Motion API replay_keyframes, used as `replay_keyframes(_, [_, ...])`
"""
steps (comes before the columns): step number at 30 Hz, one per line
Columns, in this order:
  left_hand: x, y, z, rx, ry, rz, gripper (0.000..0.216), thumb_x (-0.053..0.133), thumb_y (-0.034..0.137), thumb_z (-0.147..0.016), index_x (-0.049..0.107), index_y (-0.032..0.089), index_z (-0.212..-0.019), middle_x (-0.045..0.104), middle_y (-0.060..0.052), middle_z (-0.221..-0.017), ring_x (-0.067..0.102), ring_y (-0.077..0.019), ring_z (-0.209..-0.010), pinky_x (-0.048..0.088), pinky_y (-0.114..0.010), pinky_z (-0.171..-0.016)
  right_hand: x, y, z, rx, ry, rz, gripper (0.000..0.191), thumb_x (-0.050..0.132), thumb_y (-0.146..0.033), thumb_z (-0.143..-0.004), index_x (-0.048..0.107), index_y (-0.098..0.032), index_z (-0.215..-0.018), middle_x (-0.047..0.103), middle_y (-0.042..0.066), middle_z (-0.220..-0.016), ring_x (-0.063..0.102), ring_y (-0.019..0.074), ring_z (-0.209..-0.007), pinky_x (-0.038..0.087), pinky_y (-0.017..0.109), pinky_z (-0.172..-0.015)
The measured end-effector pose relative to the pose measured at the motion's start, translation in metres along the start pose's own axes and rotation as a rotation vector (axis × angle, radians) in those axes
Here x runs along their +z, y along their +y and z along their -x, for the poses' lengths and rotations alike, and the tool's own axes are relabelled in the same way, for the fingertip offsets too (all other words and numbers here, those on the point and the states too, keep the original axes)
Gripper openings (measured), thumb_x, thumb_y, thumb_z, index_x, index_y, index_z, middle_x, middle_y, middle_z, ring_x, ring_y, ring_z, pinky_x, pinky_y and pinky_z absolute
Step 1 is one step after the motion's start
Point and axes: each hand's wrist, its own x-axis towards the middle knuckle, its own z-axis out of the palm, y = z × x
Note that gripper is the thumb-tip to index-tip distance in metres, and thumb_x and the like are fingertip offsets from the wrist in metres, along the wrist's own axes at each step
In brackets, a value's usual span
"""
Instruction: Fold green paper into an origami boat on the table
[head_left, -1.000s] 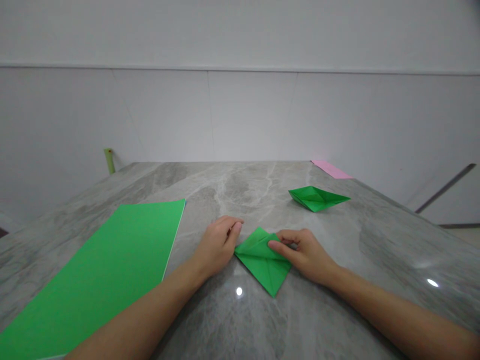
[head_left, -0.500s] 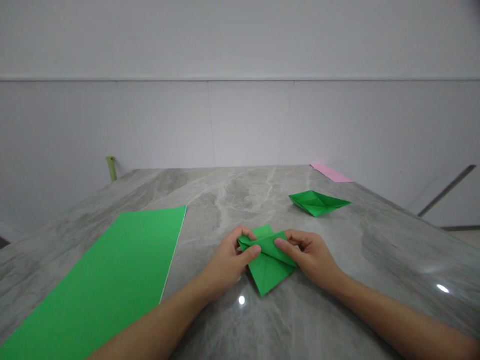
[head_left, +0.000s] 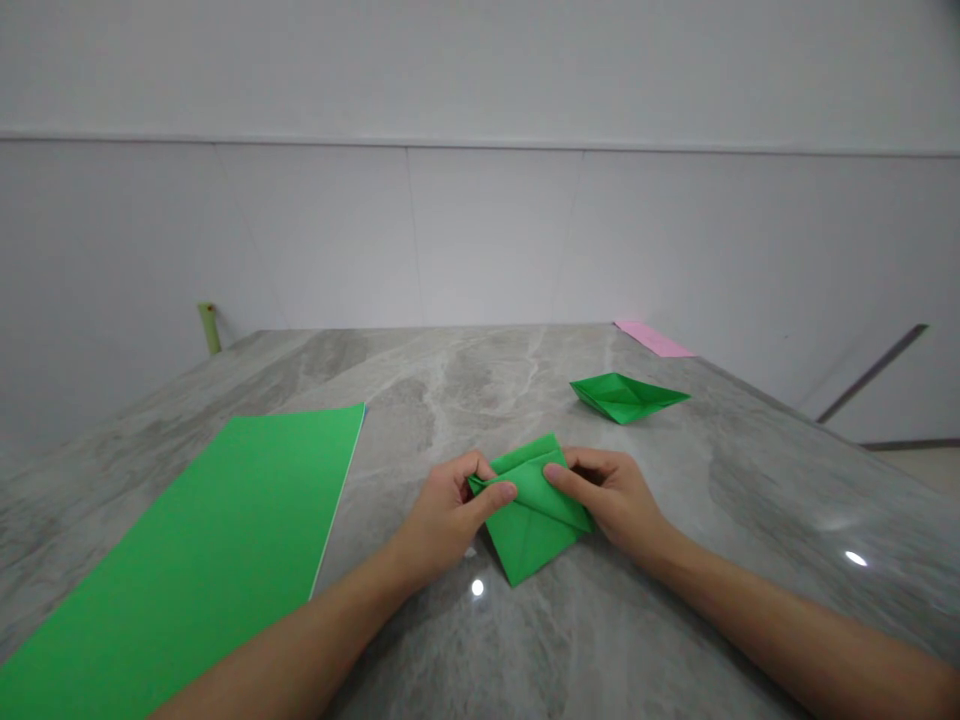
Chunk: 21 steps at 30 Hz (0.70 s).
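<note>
Between my hands is a folded piece of green paper (head_left: 531,535), with layered flaps across its upper part and a corner pointing toward me. My left hand (head_left: 454,510) pinches its left end, thumb on top and fingers partly hidden behind. On the upper right side, my right hand (head_left: 611,497) grips the paper with the thumb pressed on the front flap and the other fingers behind. Beyond my right hand lies a green folded paper boat shape (head_left: 626,398) with two pointed ends, touched by neither hand.
A large stack of green sheets (head_left: 217,530) lies on the left of the grey marbled table (head_left: 450,380), partly under my left forearm. A pink sheet (head_left: 654,339) rests at the far right edge. A pale green post (head_left: 209,328) stands by the white wall behind.
The top flap of the green paper now sits flatter and the back layer shows as a straight edge. My hands have shifted slightly with it. The whole view has moved a little.
</note>
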Motion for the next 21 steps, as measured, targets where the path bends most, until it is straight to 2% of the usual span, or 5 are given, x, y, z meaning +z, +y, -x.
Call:
replay_keyframes(3, [0.0005,0.0022,-0.0002,0.004,0.021,0.028,0.032,0.065,0.042,-0.082,0.048,0.019,-0.069,0.04,0.007,-0.058,0.037,-0.0091,-0.054,0.028,-0.022,-0.052,0.0013,0.0011,0.0015,0.029,0.039,-0.025,0.033,0.072,-0.049,-0.077,0.071,-0.017,-0.068,0.066,0.003,-0.066,0.057,0.0154,-0.059,0.044,0.027,-0.054])
replay_keyframes(8, [0.0001,0.0056,-0.001,0.027,0.127,0.041,0.032,0.066,0.043,-0.082,0.051,0.017,-0.07,0.046,0.006,-0.058,0.041,-0.0089,-0.054,0.03,-0.022,-0.053,0.0004,-0.0006,0.0026,0.017,0.091,0.006,0.035,0.072,-0.05,-0.076,0.07,-0.017,-0.066,0.064,0.002,-0.062,0.055,0.0146,-0.056,0.042,0.026,-0.051])
replay_keyframes(13, [-0.0001,0.0036,-0.0009,0.03,0.153,0.086,0.033,0.069,0.042,-0.081,0.05,0.017,-0.07,0.051,0.006,-0.056,0.045,-0.0082,-0.052,0.033,-0.02,-0.052,0.0001,-0.001,0.0025,0.015,0.11,0.026,0.037,0.071,-0.051,-0.076,0.065,-0.017,-0.061,0.066,0.003,-0.065,0.056,0.015,-0.057,0.043,0.026,-0.051])
replay_keyframes(18, [0.0019,0.0046,0.0008,-0.055,0.056,0.239,0.038,0.074,0.035,-0.078,0.05,0.02,-0.104,0.065,0.005,-0.062,0.059,-0.0124,-0.055,0.042,-0.022,-0.055,0.0006,-0.0021,0.0034,0.008,0.112,0.014,0.036,0.072,-0.051,-0.076,0.069,-0.017,-0.064,0.066,0.003,-0.064,0.056,0.0151,-0.056,0.043,0.026,-0.05])
replay_keyframes(21, [0.0032,0.008,0.001,-0.064,0.044,0.206,0.04,0.075,0.033,-0.076,0.058,0.018,-0.108,0.069,0.003,-0.066,0.062,-0.0132,-0.056,0.044,-0.023,-0.054,0.0009,-0.0021,0.0043,-0.003,0.109,0.011,0.034,0.071,-0.051,-0.076,0.072,-0.018,-0.069,0.065,0.003,-0.062,0.055,0.0146,-0.055,0.042,0.025,-0.049])
